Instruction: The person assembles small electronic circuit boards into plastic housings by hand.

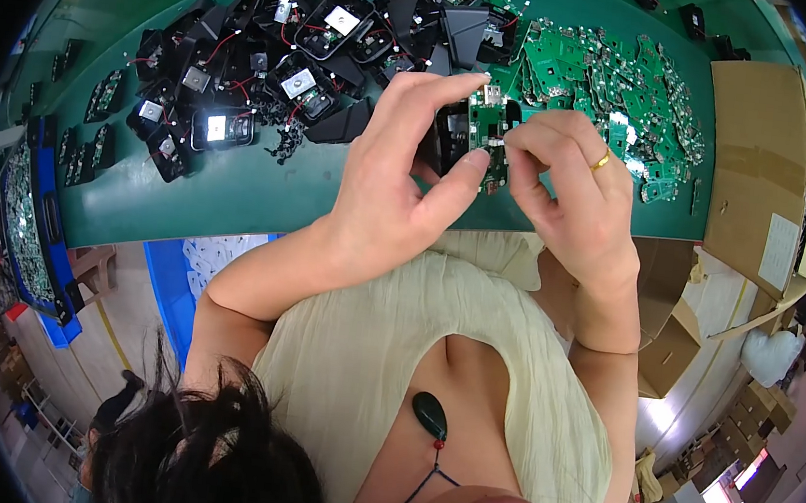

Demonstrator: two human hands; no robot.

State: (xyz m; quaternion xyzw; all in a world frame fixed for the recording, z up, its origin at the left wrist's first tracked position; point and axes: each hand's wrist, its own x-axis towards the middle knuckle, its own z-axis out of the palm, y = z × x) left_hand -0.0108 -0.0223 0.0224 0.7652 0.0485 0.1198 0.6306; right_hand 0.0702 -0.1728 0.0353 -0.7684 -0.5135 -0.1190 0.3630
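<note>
Grasps circuit board point(480, 115) with black casing point(451, 134) in left hand point(387, 168); works at board's right edge with right hand point(574, 186), pinch contents unclear; seems mid-fitting, next calls for alignment.

Deep green is shown by the table point(302, 193) across the top of the frame. Brighter green is seen on the held board point(479, 128) at upper centre, flecked with silver and white, and is repeated in the heaped boards point(585, 75) at upper right, speckled white. The cases point(464, 36) at upper left are coloured black, crossed by red wires point(315, 27) and broken up by silvery plates point(297, 83). Brown is borne by the carton point(753, 140) at right, blue by the bin point(167, 289) at lower left, gold by the ring point(602, 160) right of centre.
</note>
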